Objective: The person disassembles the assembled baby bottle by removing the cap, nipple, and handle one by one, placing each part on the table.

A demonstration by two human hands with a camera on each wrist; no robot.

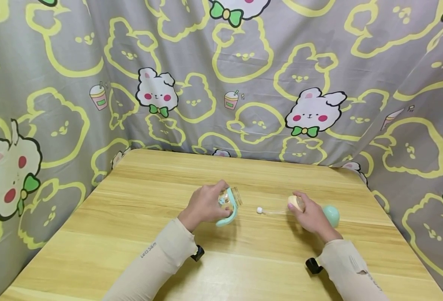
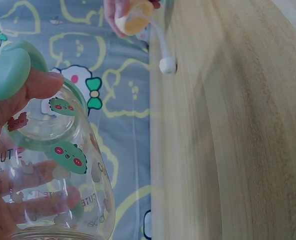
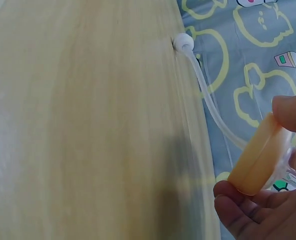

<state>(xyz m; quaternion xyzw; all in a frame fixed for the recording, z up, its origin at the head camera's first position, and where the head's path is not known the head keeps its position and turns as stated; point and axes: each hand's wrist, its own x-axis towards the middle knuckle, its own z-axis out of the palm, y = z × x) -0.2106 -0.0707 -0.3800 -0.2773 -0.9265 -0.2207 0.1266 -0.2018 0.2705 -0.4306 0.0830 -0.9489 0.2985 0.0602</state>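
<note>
My left hand [image 1: 204, 205] grips a clear baby bottle [image 2: 95, 175] with mint-green handles [image 1: 229, 215] and small cartoon prints. The bottle is tilted over, its uncapped neck [image 1: 237, 196] pointing right. Opposite it, my right hand [image 1: 311, 215] pinches a pale-orange screw ring [image 3: 255, 160] between thumb and fingers. A thin clear straw [image 3: 210, 97] runs from the ring towards the bottle and ends in a white weighted ball [image 1: 259, 210]. Just behind the right hand, a mint-green dome cap [image 1: 332, 215] is partly covered by it.
Both hands are over a light wood-grain table [image 1: 131, 246]. A grey curtain [image 1: 195, 54] with yellow outlines and cartoon rabbits surrounds its back and sides. Small black camera pieces [image 1: 197, 253] are worn at both wrists, below beige sleeves [image 1: 157, 259].
</note>
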